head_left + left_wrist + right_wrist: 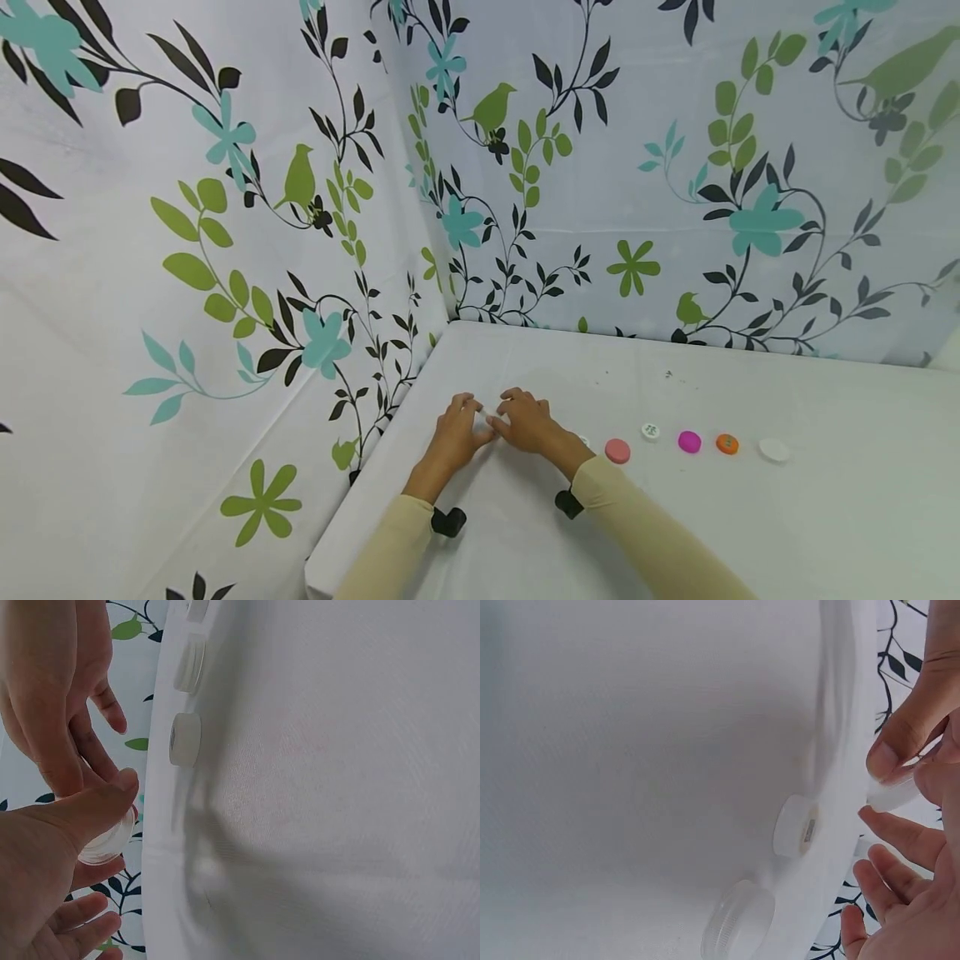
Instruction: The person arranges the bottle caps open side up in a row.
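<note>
From the head view, the left hand (452,433) and right hand (528,423) pinch a translucent round plastic piece (487,412) above the white table (840,517); the left wrist view shows its curved rim (110,844), the right wrist view spare fingers (891,876) splayed, so uneven thumb pressure could spring it loose.
</note>
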The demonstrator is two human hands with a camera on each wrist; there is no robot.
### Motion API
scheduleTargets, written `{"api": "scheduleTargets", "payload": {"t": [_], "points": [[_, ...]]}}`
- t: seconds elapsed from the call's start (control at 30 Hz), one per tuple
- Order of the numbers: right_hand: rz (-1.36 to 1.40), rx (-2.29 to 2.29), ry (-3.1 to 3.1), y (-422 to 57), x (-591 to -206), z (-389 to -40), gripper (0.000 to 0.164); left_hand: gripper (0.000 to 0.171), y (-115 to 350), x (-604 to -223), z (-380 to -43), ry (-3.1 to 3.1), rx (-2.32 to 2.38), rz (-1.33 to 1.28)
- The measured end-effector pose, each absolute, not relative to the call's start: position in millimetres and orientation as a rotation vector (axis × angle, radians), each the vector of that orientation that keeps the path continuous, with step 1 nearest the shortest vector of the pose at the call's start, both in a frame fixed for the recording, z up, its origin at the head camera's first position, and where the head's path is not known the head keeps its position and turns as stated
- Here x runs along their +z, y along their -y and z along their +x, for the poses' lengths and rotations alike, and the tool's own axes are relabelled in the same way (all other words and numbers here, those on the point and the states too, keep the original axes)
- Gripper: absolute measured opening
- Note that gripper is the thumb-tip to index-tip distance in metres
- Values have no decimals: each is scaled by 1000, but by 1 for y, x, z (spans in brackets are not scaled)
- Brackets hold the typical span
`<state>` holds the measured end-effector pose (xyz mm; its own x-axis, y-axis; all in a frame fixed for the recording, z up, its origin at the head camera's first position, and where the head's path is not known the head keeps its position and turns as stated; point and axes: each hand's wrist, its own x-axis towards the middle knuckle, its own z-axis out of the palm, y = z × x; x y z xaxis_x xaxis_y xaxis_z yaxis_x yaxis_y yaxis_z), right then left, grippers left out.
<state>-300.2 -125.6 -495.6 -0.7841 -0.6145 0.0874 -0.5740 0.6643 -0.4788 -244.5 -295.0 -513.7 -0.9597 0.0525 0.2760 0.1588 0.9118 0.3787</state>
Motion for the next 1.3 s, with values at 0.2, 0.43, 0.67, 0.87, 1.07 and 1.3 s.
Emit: {"api": "scheduleTargets", "payload": {"t": [0.2,0.43,0.67,0.87,1.07,1.3], "points": [[-978,-862,-2726,126,-492,-301,36,39,293,-514,-247,2760,-567,-156],[-998,-868,-2711,126,-494,-306,36,37,294,-509,-247,2775,-642,-143],[-1099,-757,-2744,124,-495,-309,39,38,297,-505,-246,2847,-659,-115],[-1120,-622,-2768,122,-499,-308,40,36,298,-508,-247,2892,-640,-153],[-1098,-631,-2785,124,-510,-307,38,37,296,-515,-249,2923,-586,-185],[-1075,-607,-2828,125,-517,-303,35,37,295,-519,-250,2927,-569,-177]]}}
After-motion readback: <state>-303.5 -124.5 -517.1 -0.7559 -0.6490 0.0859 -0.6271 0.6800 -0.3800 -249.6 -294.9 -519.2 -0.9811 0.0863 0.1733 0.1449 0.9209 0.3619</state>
